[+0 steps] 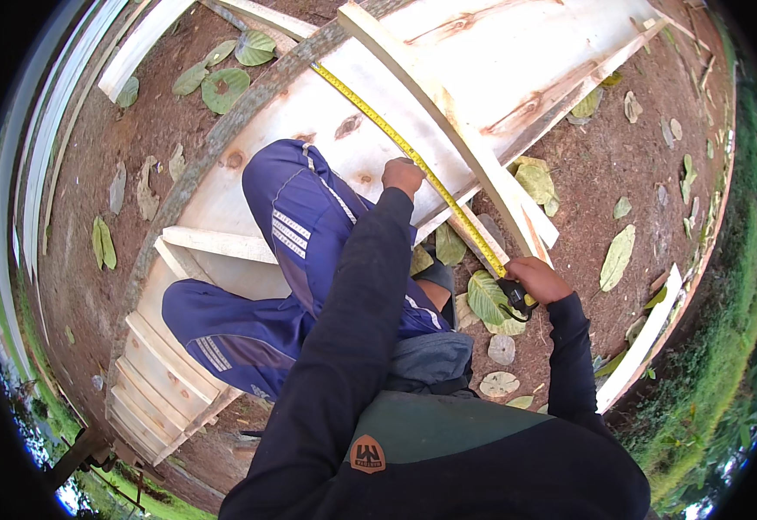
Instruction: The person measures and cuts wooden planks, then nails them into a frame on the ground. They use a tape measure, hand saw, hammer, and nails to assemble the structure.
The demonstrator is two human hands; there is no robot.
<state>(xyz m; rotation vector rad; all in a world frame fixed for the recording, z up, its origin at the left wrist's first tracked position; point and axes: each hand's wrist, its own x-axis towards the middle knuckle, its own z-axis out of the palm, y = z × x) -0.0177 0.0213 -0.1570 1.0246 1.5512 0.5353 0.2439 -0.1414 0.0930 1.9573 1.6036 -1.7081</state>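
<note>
A yellow tape measure blade [378, 121] stretches diagonally over a wide pale wooden board [296, 108], from its bark-edged far side to past its near edge. At the near end of the blade, my right hand [539, 282] is closed around the black tape measure case [517, 299], which has a dark wrist loop. My left hand [404, 177] is closed over the board, right against the blade's left edge. A small dark spot shows at its fingertips; what the fingers hold is too small to make out. Just right of the blade, a long narrow wooden batten [448, 121] lies across the board.
My bent legs in blue trousers [300, 217] rest over the board. Short wooden crosspieces [170, 360] sit at the lower left. Large leaves [488, 296] lie on brown soil [587, 199]. Loose white planks [643, 347] lie at the right, with grass beyond.
</note>
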